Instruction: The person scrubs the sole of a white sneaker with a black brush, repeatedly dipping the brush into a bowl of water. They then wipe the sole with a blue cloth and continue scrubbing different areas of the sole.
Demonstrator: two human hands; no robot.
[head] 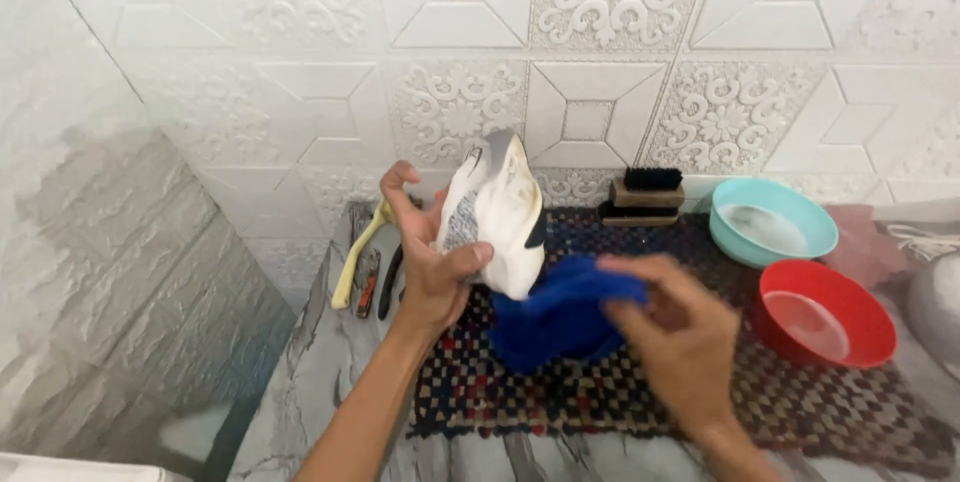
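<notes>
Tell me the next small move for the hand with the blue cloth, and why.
Probably press the blue cloth up against the white shoe and wipe. The left hand holds the shoe upright above the patterned mat, the right hand grips the cloth just beneath it, and the shoe's side looks smudged.

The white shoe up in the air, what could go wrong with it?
The left hand alone holds the white shoe above the woven mat, so it might slip and drop. The right hand moves the blue cloth near the red bowl and teal bowl, both holding liquid; a bump could spill them.
</notes>
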